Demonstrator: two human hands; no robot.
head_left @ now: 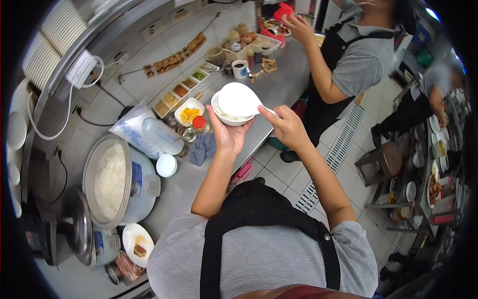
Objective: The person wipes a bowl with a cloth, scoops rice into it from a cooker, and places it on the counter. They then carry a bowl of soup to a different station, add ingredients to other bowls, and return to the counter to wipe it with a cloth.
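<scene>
My left hand point(228, 137) cradles a small white bowl point(230, 120) from below, fingers wrapped round its side. Some white rice shows at the bowl's rim. A white rice paddle point(238, 98) lies over the bowl's mouth and hides most of what is inside. The paddle's handle is pinched in my right hand point(290, 128), just to the right of the bowl. Lower left on the counter, an uncovered rice cooker point(141, 192) holds a heap of cooked rice point(110, 184).
Behind the bowl stand a dish of orange slices point(189, 115), a red-lidded jar point(200, 124) and a blue cloth point(203, 148). Condiment trays point(180, 91) line the wall. A co-worker point(348, 65) stands close on the right; another person point(423, 94) is farther off, beside shelves.
</scene>
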